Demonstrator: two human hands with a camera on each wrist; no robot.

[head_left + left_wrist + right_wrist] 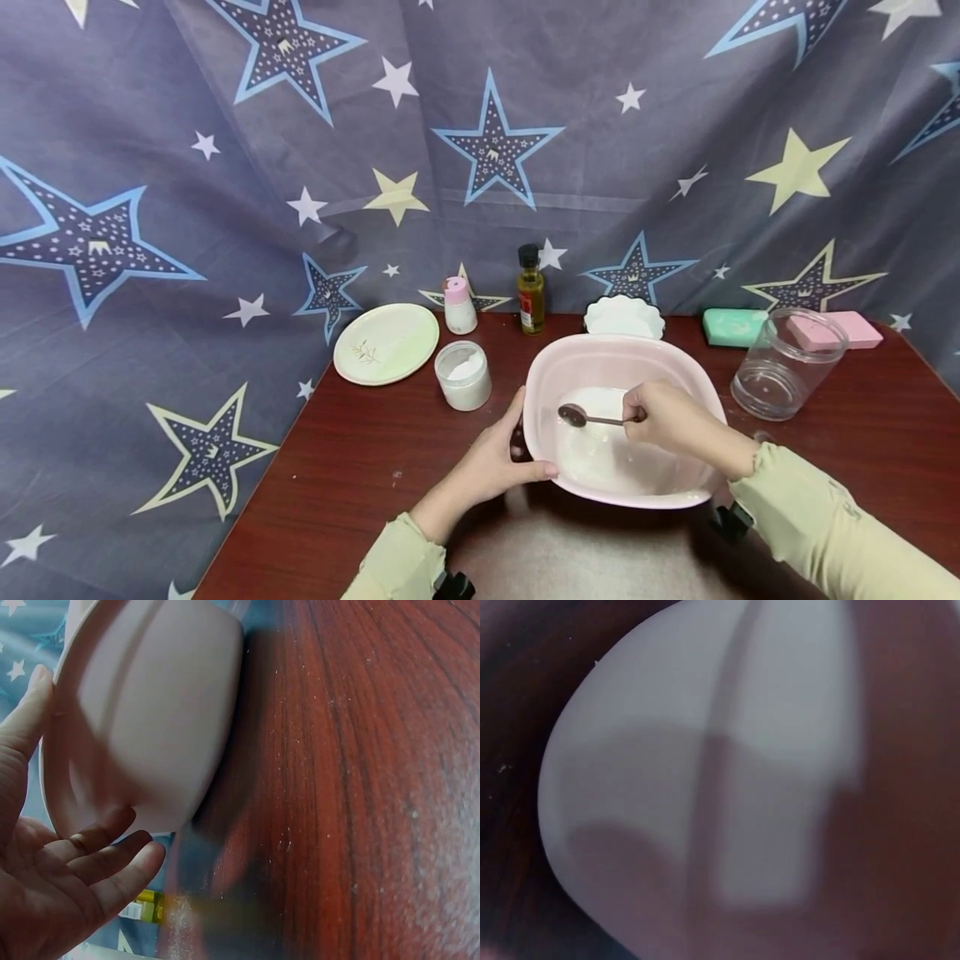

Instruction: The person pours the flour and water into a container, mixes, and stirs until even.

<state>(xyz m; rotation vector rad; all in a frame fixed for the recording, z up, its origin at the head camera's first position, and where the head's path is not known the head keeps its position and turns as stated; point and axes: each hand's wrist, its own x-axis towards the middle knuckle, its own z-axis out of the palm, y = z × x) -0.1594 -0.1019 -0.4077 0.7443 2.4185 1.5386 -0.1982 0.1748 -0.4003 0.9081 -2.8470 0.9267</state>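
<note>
A pale pink basin (542,379) with white contents (600,467) over its bottom stands on the table. My left hand (487,458) holds its left side, the thumb at the rim and the other fingers spread against the outer wall. The left wrist view has this hand (67,877) at the basin's side (157,720). Over the basin, my right hand (663,412) grips the handle of a dark brown spoon (573,415), whose bowl points left above the white contents. Blur covers much of the basin (630,787) in the right wrist view.
Left of the basin are an open jar of white powder (465,387), a plate (386,346) and a pink-capped shaker (459,308). Behind stand an oil bottle (531,292) and a scalloped white dish (624,317). A clear jar (780,375), green block (733,327) and pink block (858,329) are at right.
</note>
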